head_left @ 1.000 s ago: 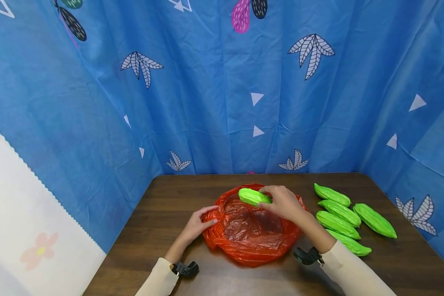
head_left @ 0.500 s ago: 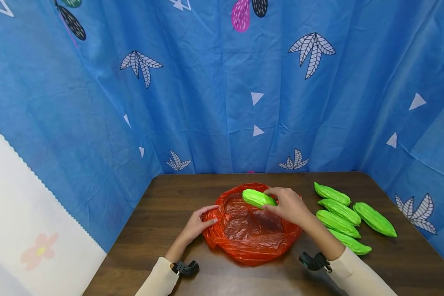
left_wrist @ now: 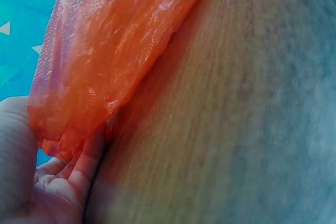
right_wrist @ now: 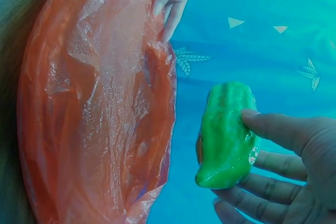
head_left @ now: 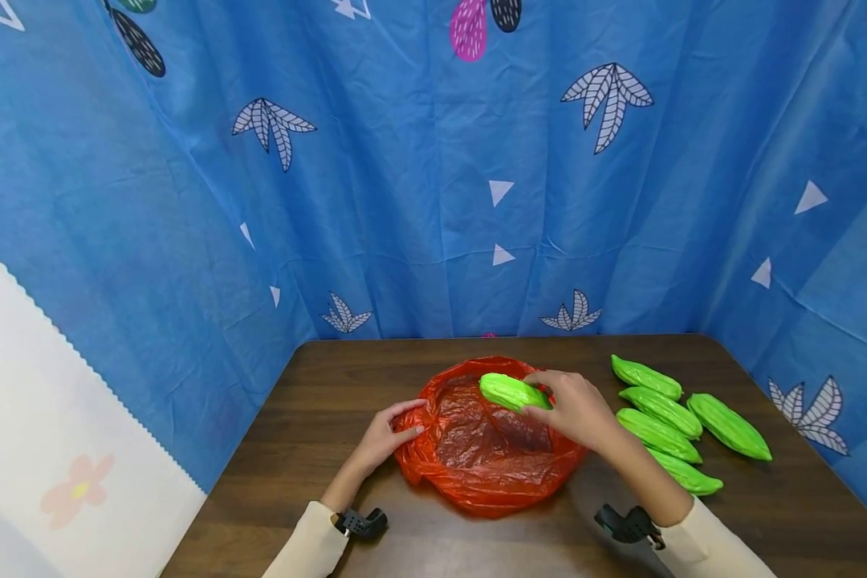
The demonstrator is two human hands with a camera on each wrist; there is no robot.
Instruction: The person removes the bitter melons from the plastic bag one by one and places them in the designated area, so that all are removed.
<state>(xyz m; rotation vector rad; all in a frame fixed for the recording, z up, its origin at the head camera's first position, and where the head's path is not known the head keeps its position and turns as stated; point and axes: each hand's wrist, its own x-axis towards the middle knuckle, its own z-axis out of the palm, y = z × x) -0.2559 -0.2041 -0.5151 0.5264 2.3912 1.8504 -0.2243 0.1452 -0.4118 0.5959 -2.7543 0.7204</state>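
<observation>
A bright green ribbed bitter melon [head_left: 511, 392] is pinched between the thumb and fingers of my right hand [head_left: 572, 407]. It hangs over the far right part of an opened red plastic bag [head_left: 487, 504] on the table. In the right wrist view, the melon's pointed end [right_wrist: 207, 179] faces the camera, apart from the bag. My left hand [head_left: 384, 437] holds the bag's left rim, thumb on one side and fingers on the other. The left wrist view has that thin red plastic [left_wrist: 105, 61] between thumb and fingers.
Several more bitter melons [head_left: 661, 435] lie at the right of the brown wooden table [head_left: 332, 377], one [head_left: 730, 427] apart from the row. A blue patterned curtain [head_left: 405, 201] hangs behind the table. Each wrist wears a black device [head_left: 363, 523].
My right hand has drawn the bitter melon slightly to the right and toward me over the bag. The left hand stays at the bag's rim.
</observation>
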